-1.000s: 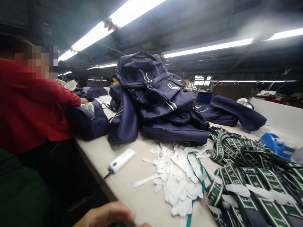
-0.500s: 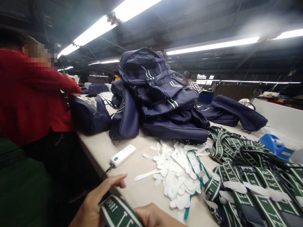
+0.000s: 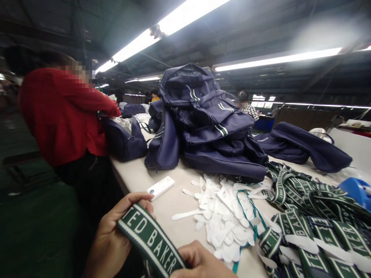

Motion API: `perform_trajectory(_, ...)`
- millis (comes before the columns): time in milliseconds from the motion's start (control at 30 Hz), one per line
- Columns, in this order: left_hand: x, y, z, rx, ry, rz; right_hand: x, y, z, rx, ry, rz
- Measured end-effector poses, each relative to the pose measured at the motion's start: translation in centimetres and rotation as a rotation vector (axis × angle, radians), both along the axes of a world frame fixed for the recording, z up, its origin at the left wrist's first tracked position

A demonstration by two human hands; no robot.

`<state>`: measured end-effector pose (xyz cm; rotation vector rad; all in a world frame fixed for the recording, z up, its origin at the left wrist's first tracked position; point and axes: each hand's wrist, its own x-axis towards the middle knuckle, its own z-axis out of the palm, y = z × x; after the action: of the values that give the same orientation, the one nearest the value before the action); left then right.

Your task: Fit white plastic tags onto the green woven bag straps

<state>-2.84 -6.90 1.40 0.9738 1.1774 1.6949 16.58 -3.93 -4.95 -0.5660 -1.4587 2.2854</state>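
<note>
A green strap (image 3: 153,241) with white edging and the words TED BAKER stretches between my two hands. My left hand (image 3: 116,231) grips its upper end, thumb on top and fingers curled behind. Its other visible end is pinched by my right hand (image 3: 199,260) at the bottom of the view. Beyond my left hand a white power bank (image 3: 160,188) lies on the table. To the right of it spreads a heap of white paper strips (image 3: 223,216), with a teal ribbon (image 3: 255,214) across it. More green straps (image 3: 321,231) lie bundled at the right, some wrapped in white strips.
Navy bags (image 3: 208,127) form a tall pile on the table (image 3: 179,212). Another navy bag (image 3: 307,146) lies at the right, near a blue tape dispenser (image 3: 355,191). A person in red (image 3: 63,116) stands at the table's left edge, handling a navy bag (image 3: 123,137).
My left hand has closed on the strap, where its fingers were more spread before. The strap has come up further into view, showing more lettering. My view has shifted left.
</note>
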Motion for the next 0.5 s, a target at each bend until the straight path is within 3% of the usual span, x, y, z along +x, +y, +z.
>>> perform_trajectory(133, 1.5, 0.8, 0.7, 0.075, 0.111, -0.048, -3.1, 0.3, -0.2, 0.041, 0.188, -0.092)
perform_trajectory(233, 1.2, 1.6, 1.9, 0.18, 0.213, -0.003, -4.4, 0.4, -0.6, 0.032, 0.159, -0.071)
perform_trajectory(400, -2.0, 3.9, 4.2, 0.357, 0.429, 0.171, -4.2, -0.3, -1.3, -0.032, 0.11, -0.163)
perform_trajectory(500, -3.9, 5.3, 5.0, 0.369, 0.314, 0.088, -3.1, -0.8, 0.0, -0.057, 0.142, -0.189)
